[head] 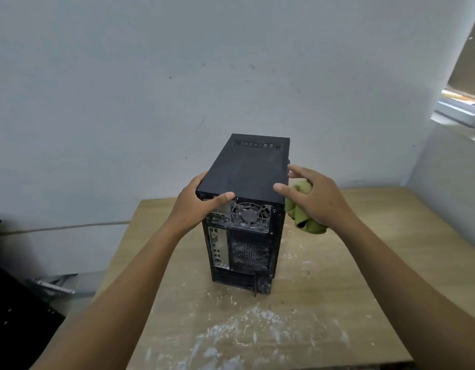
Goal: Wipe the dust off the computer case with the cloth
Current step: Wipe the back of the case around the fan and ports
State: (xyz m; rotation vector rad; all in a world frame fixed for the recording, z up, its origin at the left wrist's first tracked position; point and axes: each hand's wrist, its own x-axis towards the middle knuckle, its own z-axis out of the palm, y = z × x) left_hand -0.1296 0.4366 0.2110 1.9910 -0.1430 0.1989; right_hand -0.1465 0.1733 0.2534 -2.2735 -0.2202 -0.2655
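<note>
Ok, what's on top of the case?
Nothing loose. The left hand grips the case's near-left corner, covering it; the right hand reaches its thumb over the right edge. The cloth is beside it, in that hand.

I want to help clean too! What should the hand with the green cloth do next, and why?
Probably the right hand should bring the green cloth up onto the top of the computer case and start wiping. The cloth is bunched beside the case, not on its top, the top looks dusty, and the left hand steadies the rear corner.
</note>
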